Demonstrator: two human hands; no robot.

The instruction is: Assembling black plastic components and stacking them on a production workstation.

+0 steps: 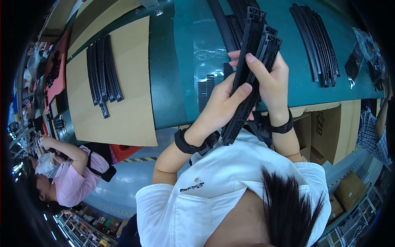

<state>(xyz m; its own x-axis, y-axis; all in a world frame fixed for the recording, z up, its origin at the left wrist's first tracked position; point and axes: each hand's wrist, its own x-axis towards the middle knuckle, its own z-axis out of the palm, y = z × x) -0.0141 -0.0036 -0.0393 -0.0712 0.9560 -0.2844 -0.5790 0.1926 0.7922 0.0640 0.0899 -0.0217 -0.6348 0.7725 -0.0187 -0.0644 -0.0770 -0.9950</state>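
Several long black plastic strips [252,35] are gathered in both my hands, standing up above the green table. Their far ends show open, ribbed cross-sections; the near ends reach down close to my shirt. My left hand [220,101] is closed round the bundle lower down, its thumb lying across the strips. Higher up, my right hand [272,84] grips the same bundle from the right, thumb pressed on the front. Some of the fingers are hidden behind the strips. Behind the bundle, more black strips [222,26] lie on the table.
A cardboard sheet [131,82] on the left bears a row of black strips [103,70]. Another pile of strips [317,45] lies right on the green table [284,61], near clear plastic bags [368,49]. Cardboard boxes [329,131] stand below. A person in pink [76,177] works at left.
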